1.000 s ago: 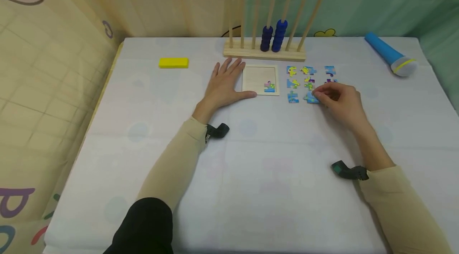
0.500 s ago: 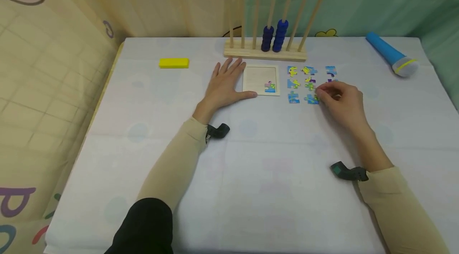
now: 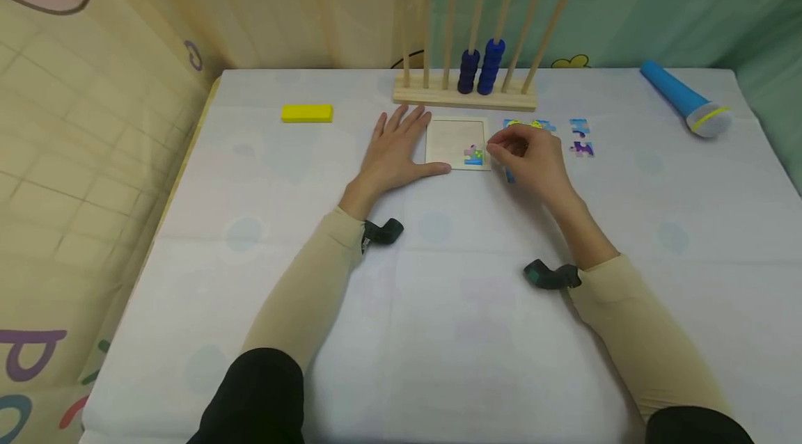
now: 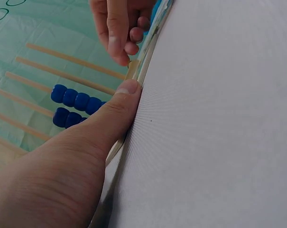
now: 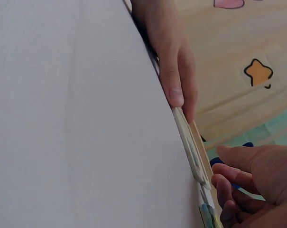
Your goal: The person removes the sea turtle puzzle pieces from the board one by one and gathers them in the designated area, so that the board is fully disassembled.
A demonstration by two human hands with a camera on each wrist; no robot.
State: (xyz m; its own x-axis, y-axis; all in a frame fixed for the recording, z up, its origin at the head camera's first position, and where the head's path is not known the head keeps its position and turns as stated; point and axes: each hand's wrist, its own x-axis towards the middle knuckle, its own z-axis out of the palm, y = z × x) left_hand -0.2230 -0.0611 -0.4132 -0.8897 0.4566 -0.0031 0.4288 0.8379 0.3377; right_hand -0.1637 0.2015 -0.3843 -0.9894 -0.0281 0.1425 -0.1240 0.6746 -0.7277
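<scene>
My left hand [image 3: 390,148] lies with spread fingers at the left side of a shallow square wooden puzzle tray [image 3: 447,136]; its thumb rests on the front left corner. One colourful jigsaw piece [image 3: 473,155] sits in the tray's front right corner. Over the tray's right edge, my right hand [image 3: 529,155] has thumb and fingertips together, pinching a small puzzle piece mostly hidden by the fingers. Beneath and beside that hand are loose puzzle pieces, largely covered. Farther right lie a blue piece [image 3: 579,127] and a purple piece [image 3: 583,149].
A wooden peg rack [image 3: 464,97] with dark blue beads [image 3: 491,67] on two of its rods stands behind the tray. At the back left is a yellow block [image 3: 306,113]. A blue toy microphone [image 3: 683,96] lies at the back right of the white-covered table.
My right hand has moved left from the loose pieces to the tray's right edge, uncovering the purple piece. My left hand stays in place.
</scene>
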